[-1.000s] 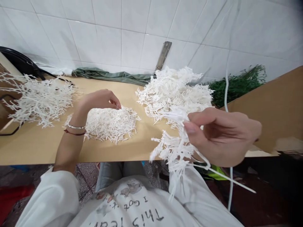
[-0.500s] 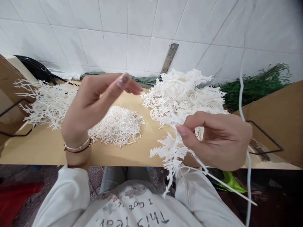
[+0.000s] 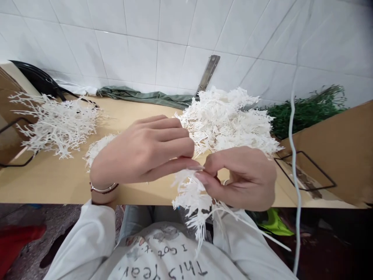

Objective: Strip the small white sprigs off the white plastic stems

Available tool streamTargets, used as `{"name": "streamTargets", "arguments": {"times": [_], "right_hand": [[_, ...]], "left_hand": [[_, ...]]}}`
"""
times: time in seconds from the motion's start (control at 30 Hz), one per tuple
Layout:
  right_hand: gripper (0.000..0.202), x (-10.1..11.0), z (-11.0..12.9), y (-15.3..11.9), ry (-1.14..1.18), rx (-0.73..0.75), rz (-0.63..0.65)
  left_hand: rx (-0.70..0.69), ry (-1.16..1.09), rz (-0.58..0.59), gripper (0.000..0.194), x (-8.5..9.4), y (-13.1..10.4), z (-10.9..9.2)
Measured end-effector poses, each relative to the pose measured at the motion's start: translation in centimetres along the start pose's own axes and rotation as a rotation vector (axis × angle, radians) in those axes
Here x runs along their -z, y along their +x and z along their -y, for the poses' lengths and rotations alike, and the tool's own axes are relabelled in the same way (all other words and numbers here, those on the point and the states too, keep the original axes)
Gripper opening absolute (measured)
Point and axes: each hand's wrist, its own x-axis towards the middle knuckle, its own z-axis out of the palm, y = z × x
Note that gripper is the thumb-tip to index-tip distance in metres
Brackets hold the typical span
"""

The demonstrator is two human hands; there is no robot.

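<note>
Pinched between the thumb and fingers of my right hand (image 3: 241, 179) is a white artificial plant sprig (image 3: 194, 198), its feathery tips hanging down and its long thin stem slanting to the lower right. My left hand (image 3: 148, 151) meets it from the left, thumb and fingers closed at the upper part of the sprig, right beside my right fingertips. The exact grip point is partly hidden by the fingers. Behind my left wrist lies a heap of small white plastic bits (image 3: 97, 149), mostly covered. A large pile of white sprigs (image 3: 224, 116) rises beyond both hands.
Bare-branched white stems (image 3: 58, 122) lie on the left of the tan tabletop (image 3: 136, 194). Green artificial foliage (image 3: 309, 111) is at the right rear. A metal strip (image 3: 209, 74) leans on the tiled wall. A white cable (image 3: 293, 128) hangs at right, near a cardboard box (image 3: 340, 155).
My left hand has come down and rightward from above the heap of bits and closed at the sprig. My right hand, still holding the sprig, has shifted left.
</note>
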Motion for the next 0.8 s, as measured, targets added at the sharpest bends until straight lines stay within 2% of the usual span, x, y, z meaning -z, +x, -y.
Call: {"name": "streamTargets", "arguments": {"times": [0.13, 0.23, 0.43, 0.53, 0.67, 0.8], "right_hand": [[0.027, 0.0, 0.1, 0.0, 0.057, -0.015, 0.004], [0.026, -0.1, 0.2, -0.1, 0.057, -0.029, -0.022], [0.027, -0.2, 0.1, -0.2, 0.000, -0.037, -0.062], [0.026, -0.1, -0.2, -0.1, 0.062, -0.029, -0.005], [0.025, -0.3, -0.8, 0.3, 0.304, -0.047, 0.159], [0.026, -0.4, -0.9, 0.5, 0.401, -0.063, 0.139]], "left_hand": [[0.003, -0.084, -0.002, 0.031, 0.5, -0.4, 0.2], [-0.024, -0.048, 0.009, 0.037, 0.3, -0.5, 0.2], [-0.015, 0.063, 0.023, 0.022, 0.2, -0.7, 0.5], [-0.035, 0.016, 0.012, 0.022, 0.6, -1.2, 0.8], [-0.065, 0.018, -0.127, 0.018, 1.1, -2.1, 1.1], [-0.158, 0.210, -0.298, 0.017, 0.8, -2.4, 1.4]]}}
